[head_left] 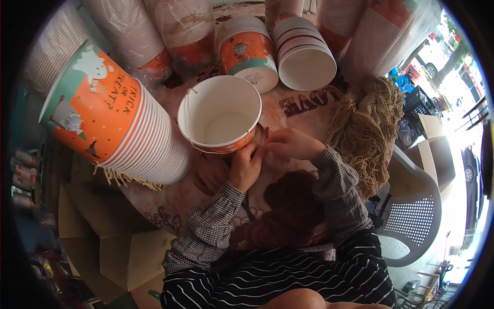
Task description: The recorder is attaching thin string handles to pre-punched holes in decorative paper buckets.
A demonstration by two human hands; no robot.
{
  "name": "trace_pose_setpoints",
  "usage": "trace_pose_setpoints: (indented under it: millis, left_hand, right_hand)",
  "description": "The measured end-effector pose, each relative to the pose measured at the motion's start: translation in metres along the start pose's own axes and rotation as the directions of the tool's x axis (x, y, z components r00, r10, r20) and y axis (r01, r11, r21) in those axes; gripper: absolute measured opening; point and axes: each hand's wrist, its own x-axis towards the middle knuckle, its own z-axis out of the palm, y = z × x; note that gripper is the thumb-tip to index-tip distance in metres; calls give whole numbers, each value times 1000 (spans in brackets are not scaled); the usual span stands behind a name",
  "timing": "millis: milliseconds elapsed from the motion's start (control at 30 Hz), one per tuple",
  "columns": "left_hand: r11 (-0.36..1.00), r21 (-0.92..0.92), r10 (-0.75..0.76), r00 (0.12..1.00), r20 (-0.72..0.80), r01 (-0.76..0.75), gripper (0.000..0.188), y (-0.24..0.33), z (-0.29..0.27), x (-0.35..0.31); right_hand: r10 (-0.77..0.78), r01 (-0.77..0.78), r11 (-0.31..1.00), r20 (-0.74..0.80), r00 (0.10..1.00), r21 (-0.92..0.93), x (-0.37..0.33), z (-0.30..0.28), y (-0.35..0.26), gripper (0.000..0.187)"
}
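A round paper bucket [218,110], white inside and orange outside, stands mouth up on the table in front of me. Thin tan twine [206,151] passes along its rim, with a loop at the upper left edge. Just beside the bucket's lower right wall, my left hand [245,167] is closed in a pinch. My right hand [296,144] meets it there from the right, its thumb and fingers also pressed together. Whatever lies between the fingertips is too small to make out.
A tall leaning stack of orange buckets [118,113] is at left. More buckets [249,54] and a nested stack [307,56] lie behind, with wrapped stacks [188,31] beyond. A twine bundle [368,134] hangs over the right edge. A plastic chair [411,211] and cardboard box [128,252] flank the table.
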Motion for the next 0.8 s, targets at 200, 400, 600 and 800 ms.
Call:
trace_pose_setpoints:
  millis: [200,400,600,800]
  left_hand:
    - [998,-38,-60,998,-19,59,24,-8,-5,0]
    - [782,-487,-423,905,42,388,41,18,-5,2]
    - [772,-427,-473,874,110,471,47,17,-4,-5]
    - [899,-285,-312,943,115,332,42,-8,-4,-6]
  right_hand:
    - [-181,167,979,-126,975,-114,2,-4,6,16]
    - [-264,269,963,-189,946,0,-8,-12,1,14]
    - [-271,264,961,-100,957,-79,-9,-6,-8,12]
    - [-336,323,932,-58,940,-164,-6,-2,-6,12]
